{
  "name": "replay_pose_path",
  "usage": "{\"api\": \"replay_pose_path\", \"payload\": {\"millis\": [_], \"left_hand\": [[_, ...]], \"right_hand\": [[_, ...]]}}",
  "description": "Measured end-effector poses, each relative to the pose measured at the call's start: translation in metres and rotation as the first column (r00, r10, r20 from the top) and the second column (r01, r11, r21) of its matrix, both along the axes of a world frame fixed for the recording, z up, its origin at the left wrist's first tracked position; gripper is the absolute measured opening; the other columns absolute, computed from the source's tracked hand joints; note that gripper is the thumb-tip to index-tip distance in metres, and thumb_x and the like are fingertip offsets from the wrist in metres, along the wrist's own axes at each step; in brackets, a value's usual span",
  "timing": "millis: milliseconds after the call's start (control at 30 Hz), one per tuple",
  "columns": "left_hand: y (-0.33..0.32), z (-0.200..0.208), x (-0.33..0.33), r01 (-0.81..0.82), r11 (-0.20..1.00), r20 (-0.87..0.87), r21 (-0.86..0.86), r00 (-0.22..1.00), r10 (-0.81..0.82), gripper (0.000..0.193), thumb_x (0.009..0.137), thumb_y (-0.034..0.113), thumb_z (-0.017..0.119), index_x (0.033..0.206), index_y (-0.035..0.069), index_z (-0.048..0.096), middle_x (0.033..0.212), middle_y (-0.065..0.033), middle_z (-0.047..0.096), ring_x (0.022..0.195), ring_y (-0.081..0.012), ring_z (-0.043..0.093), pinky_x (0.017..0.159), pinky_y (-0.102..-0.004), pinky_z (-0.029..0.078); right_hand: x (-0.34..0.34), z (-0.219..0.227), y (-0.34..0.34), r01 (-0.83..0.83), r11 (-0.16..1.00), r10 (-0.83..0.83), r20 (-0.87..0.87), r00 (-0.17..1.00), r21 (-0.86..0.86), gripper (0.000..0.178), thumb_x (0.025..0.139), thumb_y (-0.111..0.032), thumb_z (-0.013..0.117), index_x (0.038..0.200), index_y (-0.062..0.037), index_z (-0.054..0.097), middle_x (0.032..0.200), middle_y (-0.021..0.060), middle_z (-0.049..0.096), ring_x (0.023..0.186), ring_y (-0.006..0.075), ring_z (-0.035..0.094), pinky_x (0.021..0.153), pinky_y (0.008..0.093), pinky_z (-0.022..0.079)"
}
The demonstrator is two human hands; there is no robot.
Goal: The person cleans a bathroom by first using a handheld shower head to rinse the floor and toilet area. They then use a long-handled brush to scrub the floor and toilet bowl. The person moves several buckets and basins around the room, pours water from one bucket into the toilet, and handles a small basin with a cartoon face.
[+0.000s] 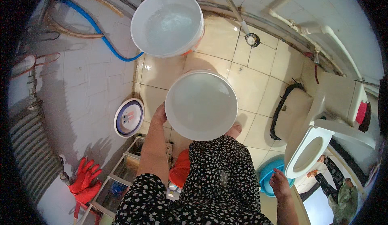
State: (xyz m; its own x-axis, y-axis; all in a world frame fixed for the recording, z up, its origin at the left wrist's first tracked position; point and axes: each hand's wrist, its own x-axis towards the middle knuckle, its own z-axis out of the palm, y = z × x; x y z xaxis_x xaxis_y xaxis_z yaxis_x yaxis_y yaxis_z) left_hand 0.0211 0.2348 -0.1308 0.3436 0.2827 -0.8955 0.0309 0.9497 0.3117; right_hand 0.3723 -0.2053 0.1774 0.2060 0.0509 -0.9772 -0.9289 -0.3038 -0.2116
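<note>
A round white bucket (201, 132) with cloudy, pale contents is in front of my body. My left hand (160, 114) grips its left side, and the fingers go out of sight behind the wall. My right hand (279, 182) hangs low at my right, empty, its fingers loosely bent and apart. Below it in the picture's depth is a light blue basin (264, 180), partly covered by the hand. Beyond the held bucket, a second white bucket (139, 43) stands by the far wall, with water running into it and churning the surface.
Left of me are a blue hose (91, 21), a purple-rimmed basin (117, 118) against the wall, a wire rack (106, 184) and red gloves (85, 180). A toilet (289, 170) stands at right. A pole (234, 8) reaches the tiled floor (252, 79). A red bucket (180, 170) is beside my leg.
</note>
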Motion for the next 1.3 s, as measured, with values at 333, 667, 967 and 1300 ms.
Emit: {"api": "replay_pose_path", "payload": {"millis": [333, 667, 967, 1300], "left_hand": [[-0.015, -0.021, 0.071, -0.026, 0.994, 0.108, -0.105, 0.993, 0.037, 0.045, 0.085, 0.031, 0.052, 0.121, 0.005, 0.048, 0.111, -0.0090, 0.057, 0.097, -0.0216, 0.057, 0.084, -0.0337, 0.046], [-0.006, 0.001, 0.045, -0.292, 0.956, 0.185, 0.040, 0.942, 0.280, 0.039, 0.085, 0.029, 0.053, 0.116, 0.005, 0.052, 0.108, -0.0087, 0.059, 0.095, -0.0214, 0.057, 0.083, -0.0329, 0.047], [0.010, 0.191, 0.057, -0.037, 0.964, 0.092, 0.262, 0.996, 0.013, 0.020, 0.084, 0.019, 0.057, 0.098, 0.006, 0.053, 0.065, 0.0013, 0.045, 0.049, -0.0096, 0.041, 0.045, -0.0220, 0.035], [-0.082, 0.242, 0.180, 0.457, 0.889, -0.200, -0.033, 0.868, -0.454, 0.031, 0.081, 0.030, 0.059, 0.065, 0.013, 0.039, 0.051, 0.0041, 0.035, 0.041, -0.0089, 0.033, 0.038, -0.0256, 0.028]], "right_hand": [[-0.005, -0.027, 0.010, -0.144, 0.982, 0.144, -0.009, 0.990, -0.120, 0.033, 0.087, -0.019, 0.053, 0.115, -0.0036, 0.047, 0.081, 0.0033, 0.052, 0.071, 0.0146, 0.049, 0.060, 0.0288, 0.043], [-0.047, -0.136, 0.268, -0.461, 0.850, 0.451, 0.100, 0.887, 0.255, 0.073, 0.092, -0.033, 0.042, 0.140, -0.0119, -0.008, 0.145, 0.0116, 0.008, 0.133, 0.0268, 0.009, 0.106, 0.0426, 0.015], [-0.065, -0.226, 0.223, -0.821, 0.512, 0.766, 0.567, 0.303, -0.253, 0.085, 0.079, -0.017, 0.061, 0.136, 0.0039, 0.001, 0.136, 0.0270, 0.020, 0.119, 0.0382, 0.037, 0.100, 0.0371, 0.030], [-0.008, -0.054, 0.123, -0.348, 0.931, 0.317, 0.233, 0.920, 0.107, 0.037, 0.085, -0.016, 0.052, 0.117, 0.0005, 0.048, 0.101, 0.0131, 0.057, 0.090, 0.0210, 0.055, 0.077, 0.0271, 0.045]]}}
